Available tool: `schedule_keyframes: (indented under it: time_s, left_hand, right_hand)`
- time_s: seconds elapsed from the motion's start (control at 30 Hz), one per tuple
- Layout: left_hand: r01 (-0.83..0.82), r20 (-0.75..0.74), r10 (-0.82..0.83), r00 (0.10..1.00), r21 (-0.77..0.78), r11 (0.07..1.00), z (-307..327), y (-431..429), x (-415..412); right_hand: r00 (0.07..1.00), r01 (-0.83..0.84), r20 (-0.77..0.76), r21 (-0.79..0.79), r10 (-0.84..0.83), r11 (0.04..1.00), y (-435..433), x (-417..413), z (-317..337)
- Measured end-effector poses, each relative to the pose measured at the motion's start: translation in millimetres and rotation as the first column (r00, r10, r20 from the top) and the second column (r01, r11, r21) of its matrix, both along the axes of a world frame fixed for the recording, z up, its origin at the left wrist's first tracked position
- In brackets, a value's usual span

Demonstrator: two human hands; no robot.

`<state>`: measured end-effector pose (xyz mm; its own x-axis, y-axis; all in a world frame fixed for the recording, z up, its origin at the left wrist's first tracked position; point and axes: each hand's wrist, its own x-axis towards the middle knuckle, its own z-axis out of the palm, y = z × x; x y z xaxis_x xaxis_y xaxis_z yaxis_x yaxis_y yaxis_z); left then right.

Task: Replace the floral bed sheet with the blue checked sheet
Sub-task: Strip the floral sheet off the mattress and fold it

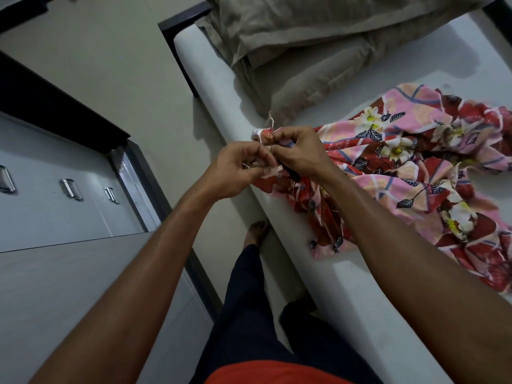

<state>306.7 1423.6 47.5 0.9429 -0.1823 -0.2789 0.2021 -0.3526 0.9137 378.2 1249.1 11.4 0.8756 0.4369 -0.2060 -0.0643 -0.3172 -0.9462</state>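
sheet: floral sheet (410, 167) bunched on the bare mattress (360, 286), near its edge
left hand (238, 173): fingers pinching the sheet's frayed corner
right hand (299, 153): fingers clamped on that corner too
pillows (291, 37): just beyond the sheet

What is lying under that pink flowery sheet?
The floral sheet lies crumpled on a bare white mattress. Anything beneath its folds is covered, so I cannot tell.

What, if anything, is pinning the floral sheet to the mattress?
Nothing visible. The left hand and right hand pinch the floral sheet at the mattress edge; the beige bedding lies beyond it, not on it.
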Motion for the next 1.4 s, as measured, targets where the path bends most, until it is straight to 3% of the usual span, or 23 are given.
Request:
schedule_keyframes:
  time_s: [0.17,0.27,0.33,0.5,0.67,0.83,0.93,1.03,1.13,1.2,1.23,1.33,1.4]
  left_hand:
    - [-0.105,0.11,0.103,0.989,0.007,0.994,2,-5,9]
    - [-0.151,0.196,0.121,0.973,0.146,0.978,-1,-4,12]
    - [-0.142,0.176,0.114,0.978,0.157,0.977,-1,-5,15]
    - [0.006,0.079,-0.026,0.997,0.244,0.97,4,-10,20]
    - [0.15,0.091,-0.217,0.972,0.471,0.869,8,-11,30]
    - [0.102,0.166,-0.208,0.964,0.493,0.864,9,-9,42]
    - [0.151,0.181,-0.246,0.952,0.423,0.894,13,-7,48]
    - [0.293,0.145,-0.369,0.918,0.381,0.877,20,-13,55]
    - [0.46,0.0,-0.476,0.879,0.256,0.85,30,-28,64]
    - [0.558,-0.036,-0.565,0.825,0.219,0.8,34,-41,69]
    - [0.576,-0.028,-0.587,0.809,0.227,0.785,35,-49,72]
    - [0.527,0.063,-0.557,0.828,0.255,0.811,36,-67,80]
    - [0.416,0.177,-0.486,0.856,0.322,0.85,35,-72,87]
  right_hand:
    - [0.973,-0.202,-0.118,-0.013,0.199,0.979,-9,2,5]
    - [0.955,-0.221,-0.195,0.029,0.222,0.975,-15,0,6]
    - [0.948,-0.23,-0.221,0.028,0.23,0.973,-19,1,7]
    - [0.937,-0.286,-0.217,-0.036,0.272,0.957,-29,5,11]
    - [0.936,-0.298,-0.215,-0.055,0.281,0.953,-33,1,14]
    - [0.961,-0.105,-0.255,0.009,0.103,0.994,-49,-4,13]
    - [0.955,0.194,-0.229,-0.004,-0.19,0.981,-73,-6,7]
    - [0.786,0.597,-0.085,-0.15,-0.612,0.788,-108,-1,6]
    - [0.675,0.738,0.167,-0.18,-0.719,0.651,-139,6,19]
    - [0.671,0.738,0.218,-0.102,-0.708,0.667,-141,13,31]
    - [0.695,0.714,0.172,-0.056,-0.698,0.698,-136,18,37]
    - [0.855,0.515,-0.107,0.068,-0.507,0.854,-105,33,44]
    - [0.911,0.375,-0.232,0.124,-0.34,0.919,-85,35,38]
